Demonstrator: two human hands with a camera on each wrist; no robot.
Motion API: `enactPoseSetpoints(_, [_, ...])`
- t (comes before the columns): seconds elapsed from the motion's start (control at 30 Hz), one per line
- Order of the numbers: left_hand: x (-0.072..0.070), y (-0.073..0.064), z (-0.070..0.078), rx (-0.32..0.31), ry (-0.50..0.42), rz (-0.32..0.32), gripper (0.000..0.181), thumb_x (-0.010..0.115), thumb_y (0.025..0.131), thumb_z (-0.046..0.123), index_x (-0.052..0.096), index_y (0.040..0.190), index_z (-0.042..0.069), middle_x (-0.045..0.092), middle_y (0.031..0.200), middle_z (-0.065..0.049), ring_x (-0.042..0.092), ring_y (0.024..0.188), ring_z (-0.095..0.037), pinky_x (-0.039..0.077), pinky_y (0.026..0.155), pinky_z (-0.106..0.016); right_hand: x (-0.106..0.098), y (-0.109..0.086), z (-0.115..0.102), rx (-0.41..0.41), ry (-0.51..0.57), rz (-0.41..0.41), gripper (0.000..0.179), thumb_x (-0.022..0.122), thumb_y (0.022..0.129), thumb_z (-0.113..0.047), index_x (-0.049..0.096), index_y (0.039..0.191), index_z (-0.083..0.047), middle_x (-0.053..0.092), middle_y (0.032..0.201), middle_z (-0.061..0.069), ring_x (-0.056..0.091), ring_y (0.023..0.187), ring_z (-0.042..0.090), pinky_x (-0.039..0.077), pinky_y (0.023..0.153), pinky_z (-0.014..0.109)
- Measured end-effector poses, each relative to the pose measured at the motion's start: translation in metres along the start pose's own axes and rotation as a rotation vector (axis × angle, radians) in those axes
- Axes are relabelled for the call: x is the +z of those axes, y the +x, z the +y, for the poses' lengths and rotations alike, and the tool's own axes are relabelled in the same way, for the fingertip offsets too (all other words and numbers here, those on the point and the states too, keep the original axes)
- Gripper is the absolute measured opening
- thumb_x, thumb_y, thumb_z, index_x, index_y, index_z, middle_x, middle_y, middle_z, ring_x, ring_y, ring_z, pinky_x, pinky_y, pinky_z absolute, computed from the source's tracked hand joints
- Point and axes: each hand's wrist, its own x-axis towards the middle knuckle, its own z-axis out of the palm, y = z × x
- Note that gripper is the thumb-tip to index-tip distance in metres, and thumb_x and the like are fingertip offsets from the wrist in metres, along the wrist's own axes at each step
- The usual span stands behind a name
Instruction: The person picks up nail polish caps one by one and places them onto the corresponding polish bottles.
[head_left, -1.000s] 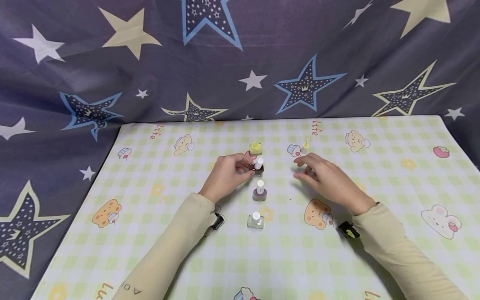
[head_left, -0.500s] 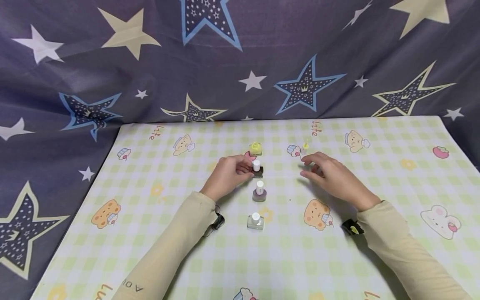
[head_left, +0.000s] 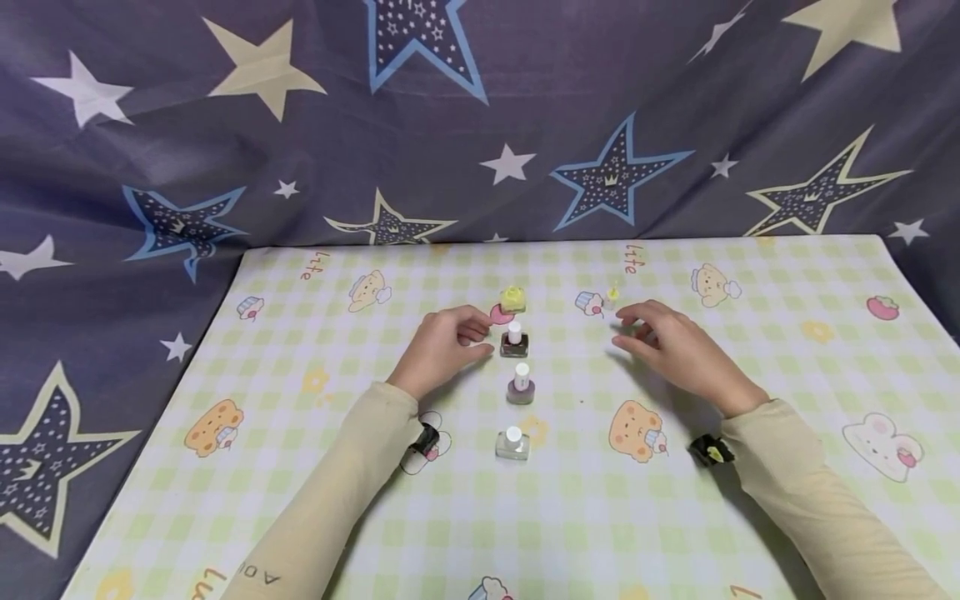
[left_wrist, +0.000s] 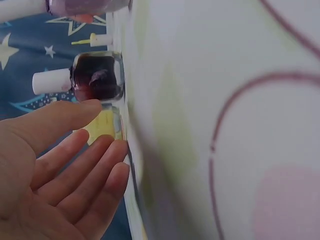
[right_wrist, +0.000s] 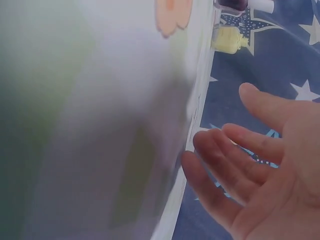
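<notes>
My left hand (head_left: 446, 346) hovers just left of a dark nail polish bottle (head_left: 514, 345) with a white cap, fingers loosely bent and holding nothing. In the left wrist view, the thumb lies near the dark bottle (left_wrist: 97, 77) with the palm bare. Behind that bottle stands an uncapped yellow nail polish bottle (head_left: 513, 301); its open neck shows in the right wrist view. Its white cap (head_left: 612, 302) stands on the table to the right, yellow brush upward. Near this cap my right hand (head_left: 678, 354) hangs relaxed, and nothing is in its fingers.
A purple nail polish bottle (head_left: 521, 391) and a clear one (head_left: 513, 446), both white-capped, continue the row toward me. A checkered cloth (head_left: 420, 533) covers the table. A dark curtain (head_left: 517, 100) with stars hangs behind its far edge.
My left hand has let go of the dark bottle and drawn back left; the bottle now stands upright in the row. My right hand has shifted a little to the right.
</notes>
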Motion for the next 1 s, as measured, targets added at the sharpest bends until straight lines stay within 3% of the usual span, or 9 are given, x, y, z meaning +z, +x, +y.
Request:
enactPoseSetpoints(0.23, [-0.002,0.007,-0.002,0.008,0.002,0.046,0.031,0.078,0.085,0.010,0.068,0.114,0.004,0.072,0.104,-0.009,0.069,0.092,-0.018,0.056,0.085,-0.029,-0.003,0.009,0.007,0.065,0.024,-0.025,0.039,0.064,0.098,-0.023,0.060,0.127,0.003,0.065,0.112,0.017,0.065,0.093,0.027,0.053,0.081,0.043])
enactPoseSetpoints(0.57, [-0.004,0.022,-0.004,0.001,0.021,0.083,0.033,0.077,0.087,0.012,0.067,0.117,0.004,0.071,0.104,-0.009,0.069,0.091,-0.018,0.056,0.085,-0.030,-0.004,0.023,0.011,0.083,0.046,-0.024,0.038,0.065,0.097,-0.022,0.061,0.125,0.004,0.067,0.106,0.018,0.064,0.089,0.027,0.052,0.077,0.039])
enactPoseSetpoints(0.83, [-0.002,0.033,-0.004,-0.014,0.003,0.061,0.034,0.074,0.090,0.013,0.065,0.121,0.005,0.070,0.106,-0.009,0.068,0.093,-0.019,0.055,0.087,-0.031,-0.003,0.035,0.012,0.123,0.066,-0.039,0.037,0.065,0.098,-0.022,0.061,0.123,0.004,0.066,0.111,0.018,0.065,0.096,0.030,0.052,0.083,0.042])
enactPoseSetpoints(1.0, [0.000,0.040,-0.001,-0.029,0.006,0.043,0.036,0.074,0.090,0.016,0.064,0.122,0.006,0.070,0.105,-0.007,0.068,0.096,-0.019,0.054,0.090,-0.032,-0.002,0.041,0.014,0.134,0.059,-0.031,0.033,0.066,0.097,-0.021,0.063,0.118,0.004,0.067,0.108,0.017,0.064,0.091,0.027,0.051,0.081,0.039])
